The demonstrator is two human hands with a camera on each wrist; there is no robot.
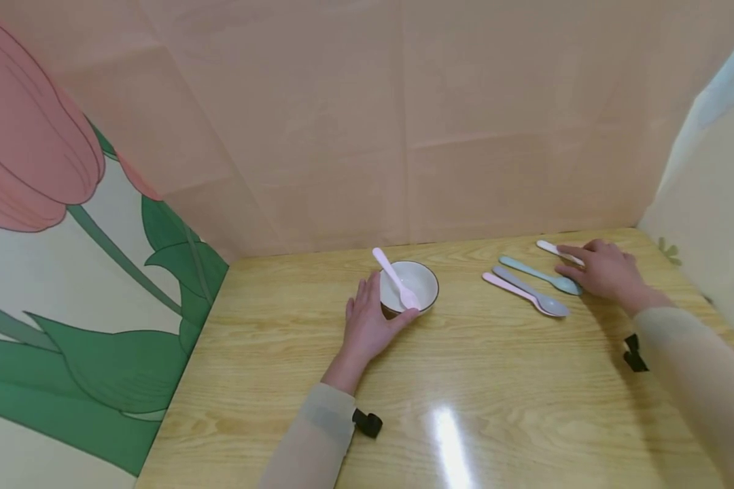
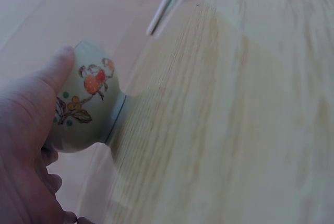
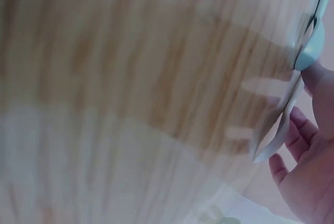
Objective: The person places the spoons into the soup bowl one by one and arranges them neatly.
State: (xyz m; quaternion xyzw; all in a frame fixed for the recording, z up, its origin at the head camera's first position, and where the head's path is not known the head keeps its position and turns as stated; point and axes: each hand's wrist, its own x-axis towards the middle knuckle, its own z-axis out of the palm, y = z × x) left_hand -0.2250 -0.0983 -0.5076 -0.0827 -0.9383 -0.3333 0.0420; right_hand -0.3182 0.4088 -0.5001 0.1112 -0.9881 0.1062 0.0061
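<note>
Near the middle of the wooden table [image 1: 477, 367], the left hand [image 1: 367, 319] held a small bowl [image 1: 427, 280], its thumb along the near side and its fingers curved round the left. A pink spoon [image 1: 390, 270] leaned in the bowl, scoop inside, handle over the far rim. The bowl looked like glazed ceramic, printed with fruit: probably rigid, fairly slick and breakable, so a steady hold round its wall would have suited it.

To the right, a second pink spoon [image 1: 506, 286] lay partly under a grey-lilac spoon [image 1: 549, 305], with a blue-green spoon [image 1: 565, 284] just beyond. Beyond that lay a white spoon [image 1: 549, 247], its scoop end under the right hand [image 1: 608, 268]. That hand's index finger lay across the spoon, the thumb apart from it on the near side, the other fingers loosely spread; no pinch showed. The spoons seemed light, stiff and smooth, likely plastic; being thin and flat-lying, they would best be pinched mid-handle, across the edges.
</note>
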